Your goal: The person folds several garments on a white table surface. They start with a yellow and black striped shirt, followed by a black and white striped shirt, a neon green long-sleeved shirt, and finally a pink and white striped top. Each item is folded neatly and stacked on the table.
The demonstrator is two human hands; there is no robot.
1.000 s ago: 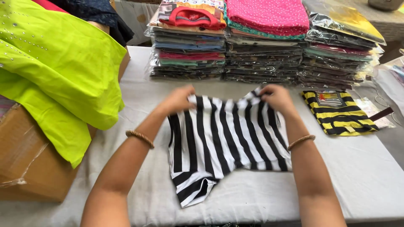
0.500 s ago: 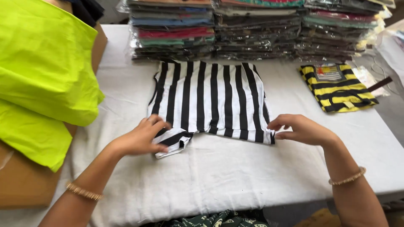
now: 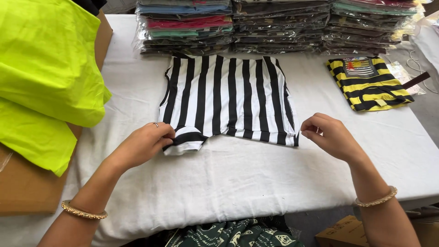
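Where the near table edge drops off, a dark green patterned cloth (image 3: 238, 233) shows below centre, w/ a brown cardboard box (image 3: 340, 231) low at the right. The table (image 3: 256, 183), covered in white cloth, has a wide bare strip btwn that edge and the hands, so open room there.

Left hand (image 3: 144, 144), gold bangle (image 3: 84, 211) on the wrist, is curled w/ fingertips pinched on the sleeve at the bottom-left corner of the black-and-white striped shirt (image 3: 228, 98). Right hand (image 3: 329, 135), also bangled, is half closed, fingertips at the shirt's bottom-right hem corner; whether it grips or just touches, can't tell. The shirt lies flat mid-table, folded to a rough rectangle, stripes running away from the person.

Left side is crowded: neon yellow-green fabric (image 3: 43, 77) is draped over a cardboard box (image 3: 27, 192) that butts the table's left edge. Right of the shirt, well apart, lies a folded yellow-and-black striped garment (image 3: 370, 84), w/ bare cloth btwn the two.

Far side: stacks of folded clothes in clear plastic bags (image 3: 274, 25) run across the back, their front nearly touching the shirt's top edge, so no room beyond it.
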